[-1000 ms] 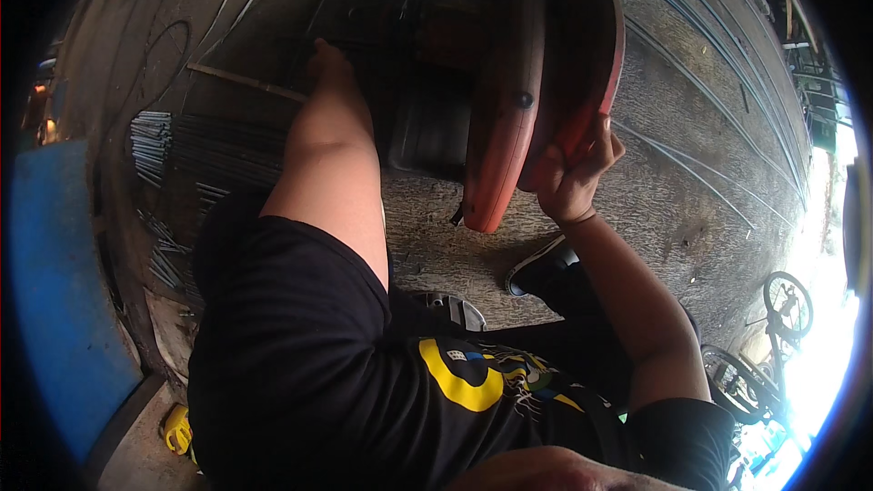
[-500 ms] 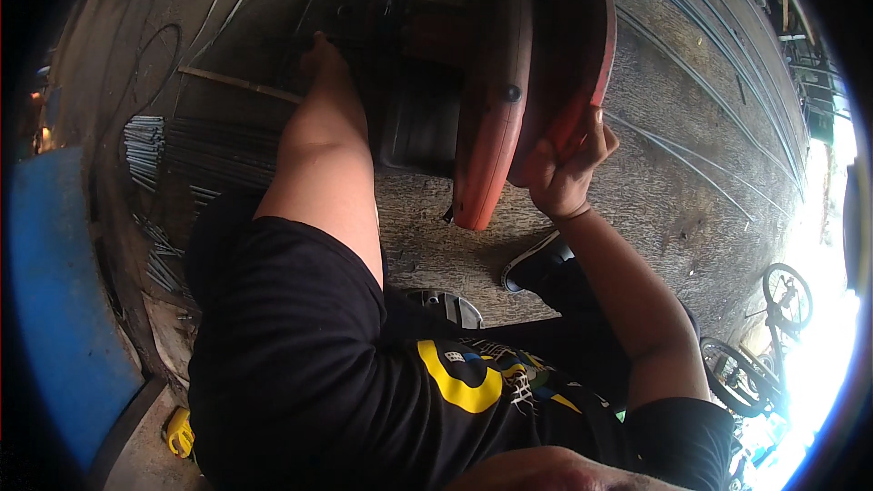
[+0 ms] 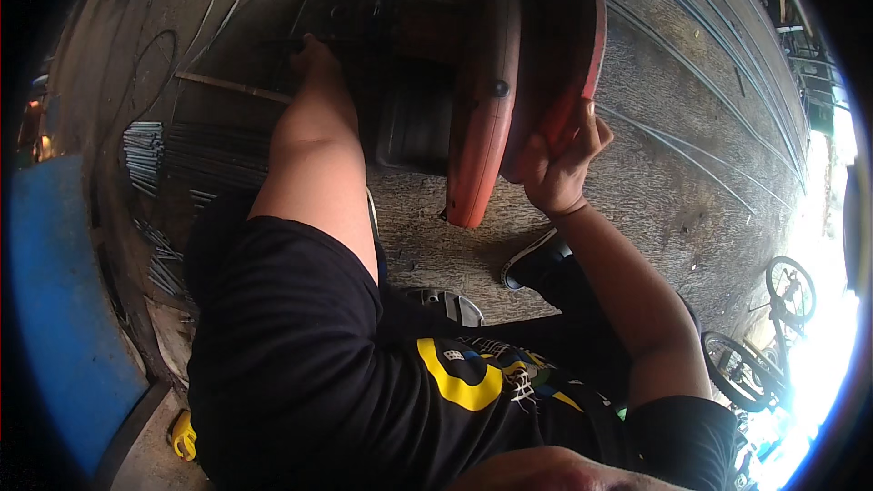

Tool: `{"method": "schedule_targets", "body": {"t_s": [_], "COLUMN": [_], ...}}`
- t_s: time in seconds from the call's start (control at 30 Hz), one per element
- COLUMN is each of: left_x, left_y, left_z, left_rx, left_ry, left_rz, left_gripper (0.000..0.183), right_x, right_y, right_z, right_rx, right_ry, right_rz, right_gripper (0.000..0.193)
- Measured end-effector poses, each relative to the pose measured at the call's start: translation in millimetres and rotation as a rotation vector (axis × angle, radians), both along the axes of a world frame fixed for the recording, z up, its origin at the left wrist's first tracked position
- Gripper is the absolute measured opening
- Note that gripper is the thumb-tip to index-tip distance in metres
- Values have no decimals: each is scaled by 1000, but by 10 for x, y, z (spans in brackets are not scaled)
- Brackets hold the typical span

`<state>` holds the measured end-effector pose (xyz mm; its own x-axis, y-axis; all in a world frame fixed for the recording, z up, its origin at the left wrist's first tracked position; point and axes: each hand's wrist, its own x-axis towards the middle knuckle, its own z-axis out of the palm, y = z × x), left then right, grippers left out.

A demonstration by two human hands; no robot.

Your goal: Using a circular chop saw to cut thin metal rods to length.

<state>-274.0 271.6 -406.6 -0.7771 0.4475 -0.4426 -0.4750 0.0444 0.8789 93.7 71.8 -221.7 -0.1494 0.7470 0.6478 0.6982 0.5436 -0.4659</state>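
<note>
A dark machine (image 3: pixel 409 82) stands on the dirt ground, with two red discs on edge at its right side. My right hand (image 3: pixel 559 159) grips the lower rim of the outer red disc (image 3: pixel 568 45). The inner red disc (image 3: pixel 477 109) stands just to its left. My left hand (image 3: pixel 311 53) reaches out to the dark left side of the machine and rests on a dark part there. Its fingers are lost in shadow. My black shirt fills the lower middle of the view.
A stack of short steel rods (image 3: pixel 145 150) lies at the left, and a thin bar (image 3: pixel 232 86) runs under my left forearm. Long wires (image 3: pixel 691 127) stretch across the ground at the right. A blue panel (image 3: pixel 55 309), a yellow object (image 3: pixel 182 436), my shoe (image 3: pixel 532 259) and a bicycle (image 3: pixel 773 309) are nearby.
The view has drifted slightly. Both hands stay where they were on the machine and the outer red disc.
</note>
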Motion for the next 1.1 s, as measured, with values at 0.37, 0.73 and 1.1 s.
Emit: {"method": "schedule_targets", "body": {"t_s": [0.37,0.73,1.1], "left_x": [-18,-242,-304], "left_y": [-28,-89,103], "left_z": [205,408,-248], "left_rx": [-352,-453,-270], "left_ry": [122,17,-85], "left_rz": [-2,-61,-165], "left_gripper": [54,60,67], "right_x": [-9,20,35], "right_y": [4,-4,-5], "right_z": [8,0,-14], "right_rx": [12,-15,11], "right_ry": [27,18,12], "right_rz": [7,-2,-1], "right_gripper": [76,81,81]}}
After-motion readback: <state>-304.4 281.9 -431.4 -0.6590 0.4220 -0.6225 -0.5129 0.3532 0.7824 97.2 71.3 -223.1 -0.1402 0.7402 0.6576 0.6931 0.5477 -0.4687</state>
